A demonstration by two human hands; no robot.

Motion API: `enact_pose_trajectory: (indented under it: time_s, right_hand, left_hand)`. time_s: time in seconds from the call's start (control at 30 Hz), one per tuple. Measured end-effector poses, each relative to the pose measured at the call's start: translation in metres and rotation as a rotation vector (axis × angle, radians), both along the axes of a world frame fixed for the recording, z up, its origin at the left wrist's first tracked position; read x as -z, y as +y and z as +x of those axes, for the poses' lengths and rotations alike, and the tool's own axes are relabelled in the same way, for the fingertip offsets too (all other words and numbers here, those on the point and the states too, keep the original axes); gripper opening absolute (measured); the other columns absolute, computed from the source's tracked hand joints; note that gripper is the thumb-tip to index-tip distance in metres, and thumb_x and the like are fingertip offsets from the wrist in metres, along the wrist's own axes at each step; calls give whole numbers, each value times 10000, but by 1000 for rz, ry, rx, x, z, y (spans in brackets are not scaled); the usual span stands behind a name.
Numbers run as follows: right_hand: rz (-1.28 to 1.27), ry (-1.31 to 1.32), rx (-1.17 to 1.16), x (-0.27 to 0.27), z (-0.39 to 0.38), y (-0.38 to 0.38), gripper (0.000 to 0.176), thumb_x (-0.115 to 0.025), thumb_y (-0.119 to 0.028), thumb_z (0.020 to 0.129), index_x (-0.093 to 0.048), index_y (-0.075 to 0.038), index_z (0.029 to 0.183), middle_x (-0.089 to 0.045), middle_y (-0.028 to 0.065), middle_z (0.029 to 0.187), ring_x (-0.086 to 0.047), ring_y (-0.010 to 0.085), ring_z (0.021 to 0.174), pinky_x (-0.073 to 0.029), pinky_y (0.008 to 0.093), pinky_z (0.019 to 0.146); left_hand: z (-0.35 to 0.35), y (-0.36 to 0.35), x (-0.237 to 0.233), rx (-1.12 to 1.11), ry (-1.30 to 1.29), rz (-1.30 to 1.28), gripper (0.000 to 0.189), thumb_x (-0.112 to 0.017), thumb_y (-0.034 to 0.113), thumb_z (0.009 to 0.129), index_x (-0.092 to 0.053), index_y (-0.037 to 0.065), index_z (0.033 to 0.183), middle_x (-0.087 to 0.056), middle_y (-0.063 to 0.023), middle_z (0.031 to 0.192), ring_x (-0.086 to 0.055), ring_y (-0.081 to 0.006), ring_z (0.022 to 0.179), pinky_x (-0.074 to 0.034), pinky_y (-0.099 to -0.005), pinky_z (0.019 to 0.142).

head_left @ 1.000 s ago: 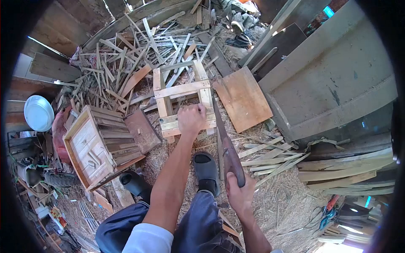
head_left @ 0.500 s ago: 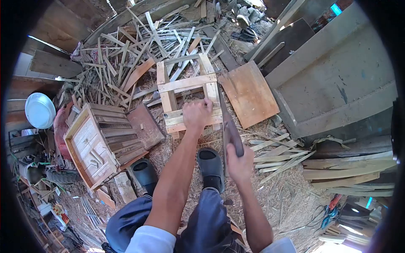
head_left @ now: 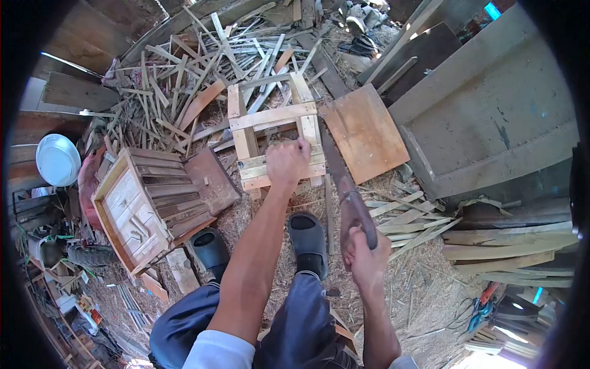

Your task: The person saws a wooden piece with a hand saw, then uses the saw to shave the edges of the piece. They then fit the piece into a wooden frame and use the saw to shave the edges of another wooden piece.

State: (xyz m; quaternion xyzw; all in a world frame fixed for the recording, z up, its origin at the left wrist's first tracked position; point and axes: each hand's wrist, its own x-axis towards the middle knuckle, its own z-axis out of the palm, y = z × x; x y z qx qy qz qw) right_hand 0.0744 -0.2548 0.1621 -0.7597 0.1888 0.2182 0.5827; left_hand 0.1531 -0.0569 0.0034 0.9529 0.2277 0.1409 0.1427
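the left hand [head_left: 287,162] is closed in a fist over the near slats of a wooden frame [head_left: 273,116], its knuckles up; the frame is directly under this hand and reaches away beyond it, near the floor, though what the fingers hook beneath cannot be told. the right hand [head_left: 367,257], nearer the person and to the right of the left one, is clamped on the dark handle of a saw [head_left: 347,192]. from that hand the blade slants forward and leftward, to just beside the frame's right edge; whether the teeth touch the wood cannot be told. ahead of the right hand, past the blade, a tan board [head_left: 367,135] lies on the floor, and to the hand's right loose slats [head_left: 402,215] spread in a heap. well beyond the left hand is a tangle of sticks [head_left: 184,80]. to its left is a reddish-brown board [head_left: 214,177], then a slatted box [head_left: 169,194] tipped on its side, and farther left a white basin [head_left: 58,160]. between the left hand and the person's legs, two dark slippers [head_left: 306,243] stand on the shavings.
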Motion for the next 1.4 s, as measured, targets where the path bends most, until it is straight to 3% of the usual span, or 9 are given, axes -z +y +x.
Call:
enact_pose_trajectory:
  time_s: [0.3,0.37,0.53,0.63,0.9,1.0,1.13,1.27,1.4]
  right_hand:
    - [-142,-120,-131,12,-11,17,283,-584,-118,902,-515,-36,640,-451,-22,494,-413,64,401,-309,256,376]
    - [-71,-32,-104,4,-3,19,267,-628,-184,856,-589,37,711,-492,75,535,-484,122,515,-413,341,516]
    - [-208,-130,-197,0,-5,19,281,-619,-186,862,-574,37,698,-497,76,539,-478,123,516,-407,346,512]
    - [-191,-136,-201,25,15,25,317,-600,-188,875,-570,2,623,-504,5,498,-470,86,448,-356,287,431]
    - [-205,-136,-235,-25,-12,25,293,-611,-181,866,-560,14,653,-469,20,492,-456,106,449,-361,325,448]
    - [-246,-166,-327,-27,-18,17,232,-623,-181,855,-620,23,745,-515,123,532,-543,142,500,-432,348,510]
    - [-213,-168,-321,-47,-34,4,271,-619,-206,870,-594,30,739,-530,148,549,-556,173,504,-433,367,517]
    - [-222,-97,-304,0,19,25,296,-619,-216,871,-569,33,720,-527,176,561,-531,260,478,-414,395,505]
    - [-268,-202,-408,-17,-6,9,260,-617,-202,864,-597,27,743,-540,190,561,-566,274,497,-435,387,518]
  left_hand:
    - [1,-3,-5,1,-3,-84,393,-499,244,879,-674,37,595,-650,-202,629,-634,-336,535,-498,-428,640]
    - [3,1,-6,4,-7,-76,390,-501,243,876,-673,37,593,-648,-204,625,-633,-338,534,-496,-430,638]
    - [2,-1,-9,3,20,-84,400,-495,243,883,-668,39,585,-642,-202,609,-630,-338,528,-496,-435,633]
    - [2,0,-3,21,-1,-76,406,-489,250,887,-671,43,589,-642,-200,608,-630,-339,528,-498,-436,637]
    - [8,4,-2,-18,-1,-32,449,-490,270,887,-661,42,540,-640,-173,577,-633,-317,508,-514,-413,641]
    - [2,-2,3,-1,-9,-23,445,-501,260,879,-654,42,523,-635,-172,564,-628,-314,491,-518,-407,641]
    - [5,1,-1,-7,-46,-1,450,-501,255,875,-645,31,513,-630,-177,553,-626,-308,482,-523,-398,642]
    - [4,-1,6,4,-40,15,431,-503,258,872,-657,44,531,-635,-173,565,-628,-312,487,-525,-404,646]
    - [6,0,-1,-17,-32,-33,425,-498,262,875,-663,51,545,-639,-173,577,-624,-316,488,-524,-407,650]
